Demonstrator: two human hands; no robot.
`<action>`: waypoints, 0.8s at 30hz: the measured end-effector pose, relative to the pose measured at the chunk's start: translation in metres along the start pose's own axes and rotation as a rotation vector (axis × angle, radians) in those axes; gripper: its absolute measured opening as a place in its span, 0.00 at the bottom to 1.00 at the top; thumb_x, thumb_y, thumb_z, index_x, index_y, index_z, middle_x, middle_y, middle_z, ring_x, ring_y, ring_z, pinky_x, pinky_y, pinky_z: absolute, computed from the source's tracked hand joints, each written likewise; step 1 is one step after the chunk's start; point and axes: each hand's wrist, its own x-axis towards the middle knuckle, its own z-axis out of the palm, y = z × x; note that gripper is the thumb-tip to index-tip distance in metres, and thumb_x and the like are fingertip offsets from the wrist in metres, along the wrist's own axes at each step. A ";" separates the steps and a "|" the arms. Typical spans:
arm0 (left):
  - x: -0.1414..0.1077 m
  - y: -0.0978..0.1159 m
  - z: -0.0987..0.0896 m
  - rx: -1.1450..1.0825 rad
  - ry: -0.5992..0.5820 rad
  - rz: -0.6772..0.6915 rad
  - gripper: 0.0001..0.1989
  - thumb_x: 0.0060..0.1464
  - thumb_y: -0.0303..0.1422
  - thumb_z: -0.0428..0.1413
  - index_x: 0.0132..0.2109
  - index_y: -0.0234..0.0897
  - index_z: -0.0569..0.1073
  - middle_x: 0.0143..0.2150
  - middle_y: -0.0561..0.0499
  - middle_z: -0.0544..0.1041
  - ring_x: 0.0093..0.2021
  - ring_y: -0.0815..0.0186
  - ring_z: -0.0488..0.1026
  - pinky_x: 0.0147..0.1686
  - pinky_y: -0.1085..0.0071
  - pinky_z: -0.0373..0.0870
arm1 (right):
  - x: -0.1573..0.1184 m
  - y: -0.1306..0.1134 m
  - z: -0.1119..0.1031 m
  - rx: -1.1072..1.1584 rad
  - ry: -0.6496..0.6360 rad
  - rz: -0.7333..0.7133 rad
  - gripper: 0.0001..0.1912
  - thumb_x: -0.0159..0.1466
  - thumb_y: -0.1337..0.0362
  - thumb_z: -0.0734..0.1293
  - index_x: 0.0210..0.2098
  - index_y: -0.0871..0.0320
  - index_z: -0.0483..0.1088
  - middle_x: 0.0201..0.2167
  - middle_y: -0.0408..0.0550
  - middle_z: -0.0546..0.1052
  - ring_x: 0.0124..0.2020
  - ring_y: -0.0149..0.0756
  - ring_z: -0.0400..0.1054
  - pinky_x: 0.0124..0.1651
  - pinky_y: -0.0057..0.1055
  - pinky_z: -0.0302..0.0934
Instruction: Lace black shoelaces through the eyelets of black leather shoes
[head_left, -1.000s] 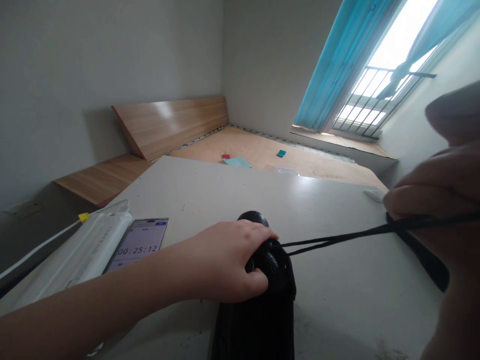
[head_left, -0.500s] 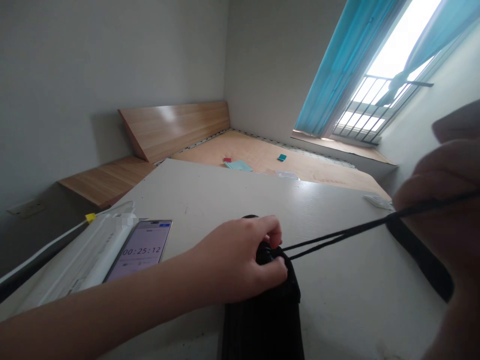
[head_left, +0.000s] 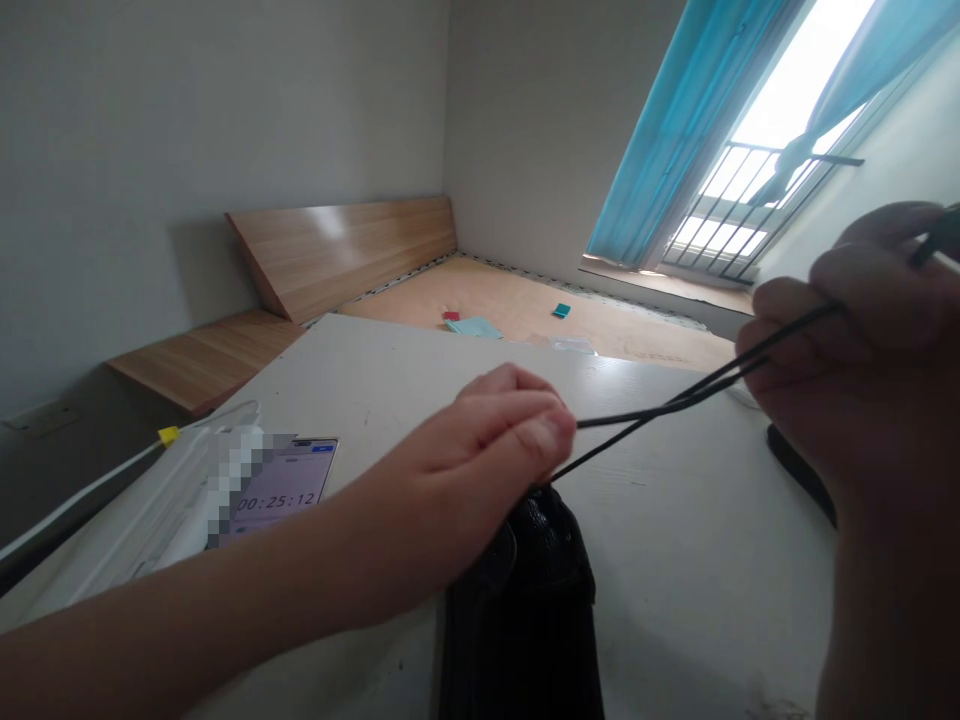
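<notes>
My left hand [head_left: 495, 450] is closed around a black double cord [head_left: 660, 405] just above the pebbled top of a black drawstring bag [head_left: 525, 610], which lies on the white table and runs out of view at the bottom. The cord stretches up and right to my right hand [head_left: 847, 360], whose fingers pinch it. A black strap [head_left: 799, 470] lies on the table under my right hand, partly hidden by it. Where the cord enters the bag is hidden behind my left hand.
The white table [head_left: 660, 530] holds a phone [head_left: 277, 490] showing 00:25:12 and a pixelated white object [head_left: 180, 500] with a white cable and yellow tag, both left of my arm. Beyond the table edge lies a wooden floor [head_left: 525, 335] with small colored items.
My left hand has closed and risen off the bag's top, pulling the cord up with it. My right hand has moved up and left, so the cord now slopes more steeply.
</notes>
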 end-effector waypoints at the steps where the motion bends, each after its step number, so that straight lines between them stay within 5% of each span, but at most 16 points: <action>1: 0.003 0.000 -0.005 -0.004 0.040 0.004 0.18 0.67 0.39 0.41 0.29 0.40 0.65 0.39 0.54 0.75 0.43 0.66 0.73 0.45 0.69 0.73 | 0.004 0.002 0.002 0.071 0.089 0.022 0.19 0.64 0.77 0.55 0.19 0.56 0.51 0.25 0.40 0.49 0.21 0.28 0.42 0.27 0.36 0.47; 3: 0.007 -0.001 -0.015 -0.037 0.063 0.028 0.20 0.68 0.40 0.37 0.28 0.40 0.62 0.29 0.55 0.71 0.34 0.69 0.73 0.39 0.71 0.73 | 0.010 0.007 0.007 0.146 0.249 0.050 0.20 0.60 0.81 0.54 0.16 0.58 0.56 0.24 0.41 0.53 0.21 0.25 0.45 0.26 0.34 0.46; 6: 0.010 0.002 -0.031 -0.139 0.083 0.064 0.20 0.67 0.40 0.36 0.28 0.39 0.58 0.21 0.59 0.58 0.23 0.75 0.65 0.34 0.73 0.69 | 0.013 0.014 0.012 0.086 0.217 0.037 0.21 0.60 0.81 0.56 0.15 0.57 0.62 0.19 0.41 0.55 0.21 0.27 0.51 0.24 0.34 0.44; 11: 0.005 0.013 -0.055 0.099 0.072 0.029 0.19 0.66 0.35 0.36 0.32 0.37 0.65 0.23 0.61 0.57 0.21 0.81 0.58 0.30 0.78 0.57 | 0.001 0.020 0.010 -0.341 -0.158 0.071 0.09 0.65 0.68 0.65 0.27 0.57 0.71 0.21 0.40 0.64 0.25 0.28 0.56 0.28 0.32 0.50; 14: 0.000 0.013 -0.060 0.434 -0.226 -0.060 0.15 0.64 0.39 0.45 0.36 0.41 0.73 0.27 0.58 0.70 0.27 0.72 0.67 0.28 0.77 0.60 | -0.014 0.021 0.009 -0.626 -0.623 0.123 0.13 0.68 0.53 0.62 0.33 0.55 0.68 0.26 0.41 0.67 0.28 0.30 0.58 0.30 0.30 0.54; 17: -0.006 0.006 -0.056 0.662 -0.512 -0.163 0.14 0.64 0.36 0.46 0.39 0.47 0.76 0.32 0.57 0.77 0.31 0.66 0.71 0.28 0.72 0.60 | -0.034 0.025 0.008 -0.775 -1.002 0.303 0.15 0.71 0.52 0.57 0.35 0.54 0.66 0.29 0.41 0.70 0.30 0.32 0.60 0.33 0.30 0.56; 24: -0.010 -0.016 -0.042 0.813 -0.597 -0.238 0.18 0.64 0.41 0.47 0.29 0.43 0.74 0.27 0.54 0.77 0.24 0.66 0.68 0.22 0.69 0.51 | -0.062 0.048 -0.008 -0.857 -1.117 0.484 0.15 0.71 0.53 0.55 0.34 0.54 0.64 0.29 0.41 0.69 0.30 0.32 0.60 0.33 0.30 0.55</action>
